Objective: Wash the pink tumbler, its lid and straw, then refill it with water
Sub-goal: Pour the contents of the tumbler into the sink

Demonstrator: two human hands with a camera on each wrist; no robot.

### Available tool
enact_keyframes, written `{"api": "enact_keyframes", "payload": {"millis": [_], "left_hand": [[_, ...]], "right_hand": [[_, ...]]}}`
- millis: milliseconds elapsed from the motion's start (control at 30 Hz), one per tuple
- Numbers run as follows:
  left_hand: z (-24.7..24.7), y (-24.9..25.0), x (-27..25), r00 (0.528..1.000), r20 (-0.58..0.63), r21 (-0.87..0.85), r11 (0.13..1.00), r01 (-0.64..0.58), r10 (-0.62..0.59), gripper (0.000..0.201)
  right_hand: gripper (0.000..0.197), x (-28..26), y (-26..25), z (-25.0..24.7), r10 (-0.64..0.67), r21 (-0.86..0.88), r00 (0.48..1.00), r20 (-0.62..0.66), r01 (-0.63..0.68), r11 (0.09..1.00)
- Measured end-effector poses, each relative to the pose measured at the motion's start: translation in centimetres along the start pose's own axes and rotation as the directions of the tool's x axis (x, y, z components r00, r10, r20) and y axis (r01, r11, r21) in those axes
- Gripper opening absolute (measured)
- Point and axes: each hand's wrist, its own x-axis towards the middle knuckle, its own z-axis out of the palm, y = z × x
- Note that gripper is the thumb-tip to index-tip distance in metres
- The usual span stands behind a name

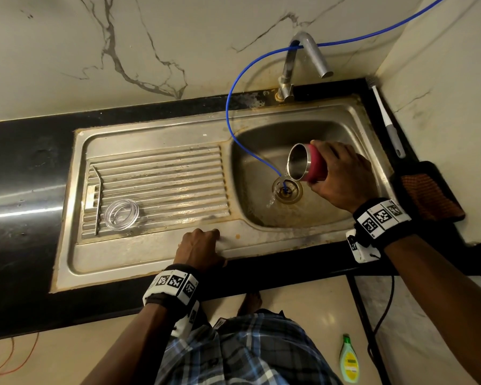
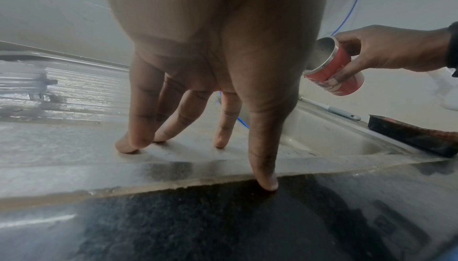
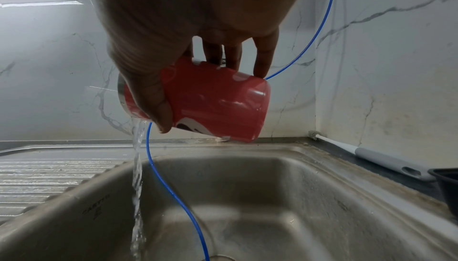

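My right hand (image 1: 336,176) grips the pink tumbler (image 1: 315,165) over the sink basin (image 1: 345,140), tipped on its side with the steel mouth to the left. Water pours from its rim (image 3: 137,167) down toward the drain (image 1: 287,190). In the right wrist view my thumb and fingers wrap the pink tumbler (image 3: 213,98). The clear lid (image 1: 122,215) and the bent metal straw (image 1: 98,198) lie on the ribbed drainboard at the left. My left hand (image 1: 200,248) rests with straight fingers (image 2: 138,128) on the sink's front rim, holding nothing.
A blue hose (image 1: 231,107) runs from the wall past the tap (image 1: 306,56) into the drain. A white bottle brush (image 1: 386,118) lies on the black counter at the right, beside a black tray with an orange cloth (image 1: 428,195). A green soap bottle (image 1: 349,359) stands on the floor.
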Motion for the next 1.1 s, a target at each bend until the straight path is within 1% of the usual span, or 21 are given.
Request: {"api": "enact_keyframes", "payload": {"millis": [600, 867, 1100], "left_hand": [[0.15, -0.12, 0.04, 1.000, -0.010, -0.006, 1.000, -0.003, 0.002, 0.060], [0.17, -0.17, 0.21, 1.000, 0.002, -0.003, 1.000, 0.002, -0.002, 0.065], [0.23, -0.21, 0.21, 1.000, -0.004, 0.001, 1.000, -0.003, 0.003, 0.062]], "right_hand": [[0.095, 0.17, -0.24, -0.46, -0.027, -0.027, 0.999, -0.023, 0.027, 0.999], [0.094, 0.31, -0.23, -0.57, -0.041, -0.053, 0.999, -0.032, 0.039, 0.998], [0.095, 0.44, -0.26, -0.28, -0.057, -0.084, 0.998, -0.025, 0.055, 0.995]]}}
